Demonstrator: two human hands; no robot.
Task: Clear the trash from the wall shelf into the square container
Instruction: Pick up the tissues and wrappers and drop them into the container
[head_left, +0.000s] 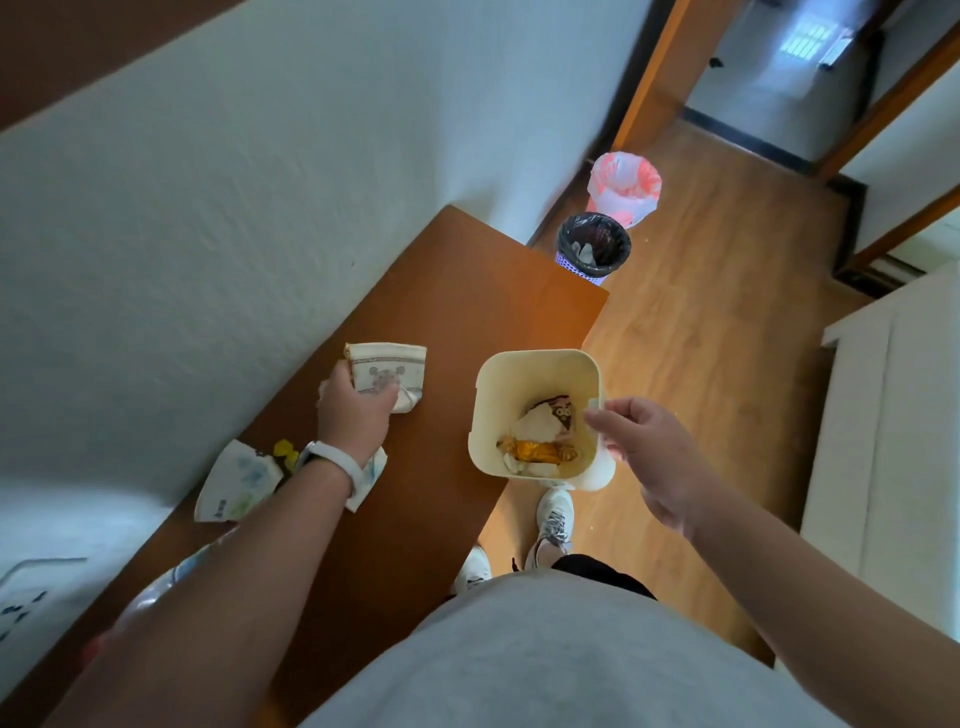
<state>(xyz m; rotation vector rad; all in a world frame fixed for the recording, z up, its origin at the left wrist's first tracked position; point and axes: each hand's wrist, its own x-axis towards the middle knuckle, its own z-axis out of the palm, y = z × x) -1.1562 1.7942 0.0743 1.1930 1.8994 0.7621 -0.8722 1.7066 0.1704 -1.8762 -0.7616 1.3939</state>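
A brown wall shelf (467, 291) runs along the white wall. My left hand (353, 410) grips a crumpled cream wrapper with a small grey print (389, 366) lying on the shelf. A torn white and blue wrapper (239, 480) and a small yellow scrap (285, 451) lie beside my left wrist. My right hand (644, 441) pinches the right rim of the cream square container (540, 364), held just off the shelf's edge. Inside it lie an orange wrapper (540, 451), a white and brown packet (550, 415) and pale scraps.
On the wooden floor past the shelf's far end stand a black-lined bin (594, 247) and a bin with a pink-and-white bag (623, 187). A white cabinet (893, 426) is on the right. A clear plastic bottle (171, 582) lies under my left forearm. My shoes (553, 519) are below.
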